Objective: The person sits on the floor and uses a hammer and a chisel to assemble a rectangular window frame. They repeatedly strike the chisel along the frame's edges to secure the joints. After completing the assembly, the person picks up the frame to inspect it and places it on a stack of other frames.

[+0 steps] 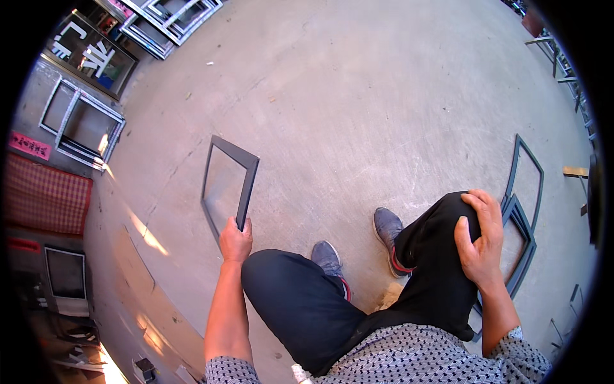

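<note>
My left hand (236, 240) is closed around the near end of a dark grey rectangular window frame (248, 185). The frame is held tilted to the left of my left knee; its lower part is partly hidden by the hand. My right hand (483, 240) lies on my bent right knee with thumb and fingers apart, holding nothing. Just beyond it, to the right of my leg, more dark grey frames (527, 253) lie on the floor, overlapping one another and partly covered by my leg and forearm.
Concrete floor (320, 128) stretches ahead of my shoes. On the left are a white-edged frame (67, 121), a glazed door (128, 72), a red checked cloth (48, 195) and a flat brown board (134, 259). Several frames (171, 29) are stacked at far left. Metal stands (555, 61) line the far right.
</note>
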`<state>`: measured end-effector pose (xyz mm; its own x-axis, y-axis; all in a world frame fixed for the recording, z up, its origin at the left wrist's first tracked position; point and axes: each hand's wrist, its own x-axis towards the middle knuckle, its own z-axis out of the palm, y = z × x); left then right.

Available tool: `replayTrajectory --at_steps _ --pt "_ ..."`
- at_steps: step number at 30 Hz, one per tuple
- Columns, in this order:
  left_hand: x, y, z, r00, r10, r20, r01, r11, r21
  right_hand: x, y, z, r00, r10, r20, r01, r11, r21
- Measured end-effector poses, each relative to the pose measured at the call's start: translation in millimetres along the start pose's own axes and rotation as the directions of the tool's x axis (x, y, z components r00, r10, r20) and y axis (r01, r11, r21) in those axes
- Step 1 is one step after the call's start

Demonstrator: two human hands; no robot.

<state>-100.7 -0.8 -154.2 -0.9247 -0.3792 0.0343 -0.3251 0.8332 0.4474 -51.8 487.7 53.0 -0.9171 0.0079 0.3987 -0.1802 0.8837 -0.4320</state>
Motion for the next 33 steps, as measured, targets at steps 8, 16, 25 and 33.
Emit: replayTrajectory --at_steps 8,16,25,33 --pt "15.3 92.8 -65.9 0.898 0.411 -0.158 -0.42 0.907 -0.028 7.4 1.0 10.3 0.995 -0.074 -0.074 0.087 0.975 0.206" --pt "3.6 203.8 -92.4 0.574 0.779 -0.254 -0.793 0.606 0.067 38.9 8.4 12.8 0.972 0.099 0.214 -0.235 0.485 0.842" --pt "-31.1 248.1 -61.3 0.483 0.836 -0.259 -0.875 0.454 -0.167 28.1 -24.8 3.1 0.967 -0.167 0.19 -0.147 0.241 0.959" --pt "-39.3 247.4 -33.5 0.471 0.86 -0.193 -0.873 0.425 -0.24 26.0 -35.9 28.9 0.99 -0.078 0.114 -0.087 0.294 0.952"
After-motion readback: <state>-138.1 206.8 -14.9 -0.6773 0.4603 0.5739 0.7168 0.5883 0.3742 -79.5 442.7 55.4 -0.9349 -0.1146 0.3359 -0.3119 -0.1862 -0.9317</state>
